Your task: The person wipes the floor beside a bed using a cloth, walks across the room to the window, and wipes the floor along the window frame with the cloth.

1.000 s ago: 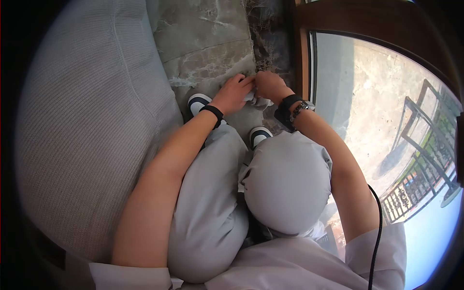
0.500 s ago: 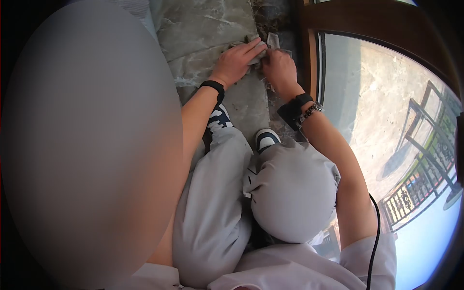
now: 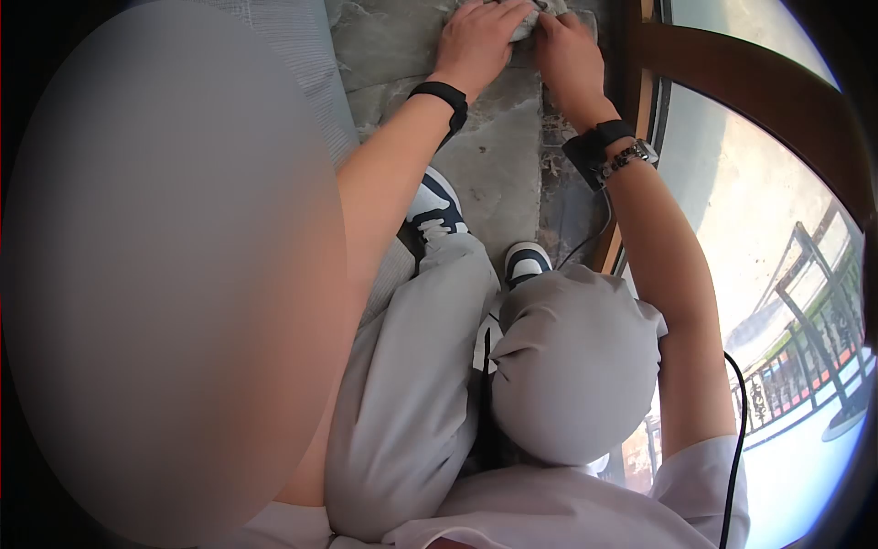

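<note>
At the top of the view, a crumpled grey cloth (image 3: pixel 525 29) lies between my two hands, partly cut off by the upper edge. My left hand (image 3: pixel 477 44) is on the cloth's left side, its fingers bent over it. On the other side, my right hand (image 3: pixel 569 64) pinches the cloth with thumb and fingers. Both hands are close together over the grey marbled floor (image 3: pixel 498 156). Black bands circle both wrists, and a beaded bracelet is on the right one.
A wooden-framed glass door or window (image 3: pixel 732 174) runs along the right, with railings (image 3: pixel 805 357) seen through it. Dark stone edging (image 3: pixel 556 174) borders the frame. My shoes (image 3: pixel 528 263) and bent knees are below my hands. A large grey blur covers the left side.
The camera view has shifted, so both hands and the cloth sit higher in the picture. My hands remain close together at the cloth.
</note>
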The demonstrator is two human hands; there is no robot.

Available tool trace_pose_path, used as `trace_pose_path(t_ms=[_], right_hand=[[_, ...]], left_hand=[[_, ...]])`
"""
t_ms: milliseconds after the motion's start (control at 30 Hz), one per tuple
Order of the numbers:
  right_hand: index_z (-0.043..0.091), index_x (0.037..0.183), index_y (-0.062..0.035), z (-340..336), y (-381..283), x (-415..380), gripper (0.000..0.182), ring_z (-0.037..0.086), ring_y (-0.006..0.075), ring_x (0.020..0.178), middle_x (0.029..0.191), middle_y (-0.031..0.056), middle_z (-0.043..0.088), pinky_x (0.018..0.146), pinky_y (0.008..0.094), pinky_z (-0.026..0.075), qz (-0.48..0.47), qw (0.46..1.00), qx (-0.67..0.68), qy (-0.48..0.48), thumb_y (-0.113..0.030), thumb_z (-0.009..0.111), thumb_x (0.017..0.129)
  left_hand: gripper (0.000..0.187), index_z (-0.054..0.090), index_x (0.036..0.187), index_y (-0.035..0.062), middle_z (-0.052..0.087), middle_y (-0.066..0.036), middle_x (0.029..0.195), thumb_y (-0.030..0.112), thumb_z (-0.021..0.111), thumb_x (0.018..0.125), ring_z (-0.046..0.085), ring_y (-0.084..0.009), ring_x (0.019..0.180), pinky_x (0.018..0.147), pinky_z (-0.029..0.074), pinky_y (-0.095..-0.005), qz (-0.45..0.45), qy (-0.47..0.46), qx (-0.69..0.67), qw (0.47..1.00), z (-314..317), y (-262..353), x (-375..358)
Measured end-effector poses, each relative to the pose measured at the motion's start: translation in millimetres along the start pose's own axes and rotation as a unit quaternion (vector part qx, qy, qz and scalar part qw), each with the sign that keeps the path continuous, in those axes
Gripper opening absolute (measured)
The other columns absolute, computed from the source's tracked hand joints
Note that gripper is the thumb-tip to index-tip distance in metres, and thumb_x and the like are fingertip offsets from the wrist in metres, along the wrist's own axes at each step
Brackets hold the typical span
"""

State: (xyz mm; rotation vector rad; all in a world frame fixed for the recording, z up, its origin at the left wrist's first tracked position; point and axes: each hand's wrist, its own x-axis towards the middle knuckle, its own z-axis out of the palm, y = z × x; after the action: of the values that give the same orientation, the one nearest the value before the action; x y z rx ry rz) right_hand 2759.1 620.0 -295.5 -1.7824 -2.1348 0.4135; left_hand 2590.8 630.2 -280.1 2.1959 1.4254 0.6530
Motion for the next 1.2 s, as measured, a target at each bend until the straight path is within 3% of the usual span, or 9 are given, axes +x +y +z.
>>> trace_pose_path(t_ms=[200,300,433,533,700,867,1000,1167,1200], right_hand=[[0.074,0.110,-0.0095,-6,-3,15,0.021,0.071,0.0396,0.098,0.106,0.0135,0.071,0.085,0.0501,0.058,-0.008,0.996,-0.031,-0.082,-0.016,0.061,0.095],[0.076,0.109,-0.0101,-11,-14,6,0.022,0.070,0.0375,0.101,0.106,0.0125,0.071,0.087,0.0487,0.058,-0.011,0.995,-0.029,-0.097,-0.014,0.061,0.093],[0.078,0.106,-0.0116,-17,-27,-24,0.022,0.069,0.0338,0.107,0.106,0.0096,0.070,0.090,0.0456,0.059,-0.050,0.987,-0.026,-0.151,-0.010,0.063,0.090],[0.077,0.100,-0.0105,-24,-41,-72,0.015,0.069,0.0342,0.105,0.104,0.0099,0.070,0.088,0.0467,0.059,-0.114,0.978,0.025,-0.172,-0.011,0.065,0.090],[0.074,0.094,-0.0066,-46,-71,-200,0.012,0.070,0.0329,0.107,0.108,0.0089,0.069,0.087,0.0467,0.059,-0.124,0.923,0.076,-0.356,-0.014,0.070,0.087],[0.070,0.108,-0.0088,-46,-56,-256,0.020,0.066,0.0305,0.103,0.108,0.0078,0.063,0.087,0.0445,0.057,-0.136,0.957,0.091,-0.240,-0.014,0.070,0.089],[0.069,0.121,-0.0094,-45,-52,-199,0.030,0.066,0.0318,0.102,0.103,0.0080,0.064,0.086,0.0448,0.055,-0.095,0.983,0.086,-0.131,-0.013,0.068,0.091],[0.071,0.116,-0.0103,-8,-61,-91,0.025,0.067,0.0317,0.102,0.103,0.0086,0.066,0.085,0.0436,0.056,-0.103,0.992,0.055,-0.054,-0.011,0.066,0.092],[0.071,0.118,-0.0112,3,-65,-71,0.028,0.066,0.0320,0.104,0.105,0.0091,0.066,0.087,0.0436,0.056,-0.123,0.990,0.064,-0.030,-0.009,0.065,0.091]], left_hand=[[0.041,0.055,0.142,0.0083,0.061,-0.015,0.143,0.012,0.052,0.101,0.064,-0.0333,0.122,0.106,0.051,-0.0481,0.030,0.080,0.131,0.988,25,-2,-19],[0.053,0.057,0.142,0.0114,0.057,-0.006,0.154,0.009,0.068,0.091,0.062,-0.0302,0.130,0.105,0.053,-0.0432,-0.002,0.079,0.184,0.980,27,4,-34],[0.045,0.058,0.136,0.0093,0.057,-0.008,0.150,0.009,0.065,0.091,0.064,-0.0304,0.121,0.102,0.054,-0.0439,-0.041,0.000,0.160,0.986,8,22,-75],[0.046,0.058,0.125,0.0085,0.057,-0.007,0.130,0.008,0.073,0.082,0.063,-0.0309,0.112,0.089,0.060,-0.0448,-0.072,-0.122,0.141,0.980,-23,51,-122],[0.043,0.058,0.120,0.0086,0.053,-0.009,0.126,0.006,0.073,0.079,0.060,-0.0314,0.116,0.085,0.062,-0.0440,-0.072,-0.308,0.090,0.944,-35,102,-240],[0.046,0.059,0.125,0.0126,0.055,-0.006,0.130,0.004,0.071,0.081,0.059,-0.0278,0.118,0.088,0.059,-0.0419,0.041,-0.265,0.104,0.958,-33,102,-244],[0.048,0.062,0.127,0.0159,0.058,-0.003,0.130,0.002,0.069,0.082,0.061,-0.0258,0.116,0.093,0.056,-0.0403,0.046,-0.207,0.158,0.964,-36,76,-182],[0.050,0.061,0.134,0.0201,0.061,0.004,0.133,0.002,0.064,0.087,0.062,-0.0192,0.121,0.100,0.048,-0.0420,-0.027,-0.119,0.256,0.959,-48,25,-105],[0.047,0.057,0.134,0.0183,0.059,-0.001,0.137,0.005,0.066,0.090,0.066,-0.0271,0.116,0.095,0.053,-0.0467,-0.016,-0.094,0.267,0.959,-51,5,-97]])
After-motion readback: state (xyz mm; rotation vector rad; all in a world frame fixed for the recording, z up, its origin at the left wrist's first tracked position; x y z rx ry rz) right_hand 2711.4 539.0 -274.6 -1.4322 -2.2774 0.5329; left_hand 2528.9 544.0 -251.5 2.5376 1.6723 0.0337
